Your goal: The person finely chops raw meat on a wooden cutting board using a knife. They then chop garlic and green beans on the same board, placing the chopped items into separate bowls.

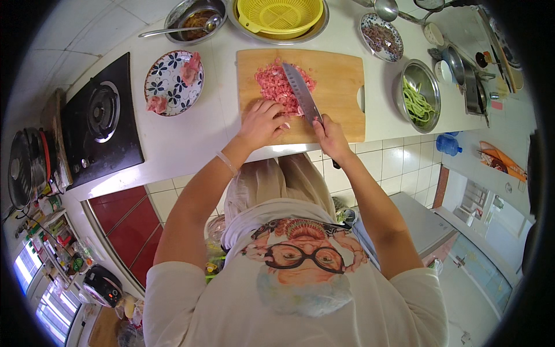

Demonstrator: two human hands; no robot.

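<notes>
A wooden cutting board (342,99) lies on the white counter in front of me, with a heap of finely chopped raw meat (273,82) on it. My right hand (331,136) grips a kitchen knife (299,91); its blade lies across the right part of the heap, tip pointing up and left. At the lower left edge of the meat is my left hand (262,123), palm down with bent fingers, close to a small pale piece (285,126) near the fingertips. Whether the fingers hold any meat is hidden.
Left of the board stand a patterned plate (173,89) with raw meat pieces and a gas stove (104,117). Behind are a metal bowl (173,34) with a spoon and a yellow colander (282,17). To the right are a small patterned dish (396,41) and a steel bowl (433,86) of green strips.
</notes>
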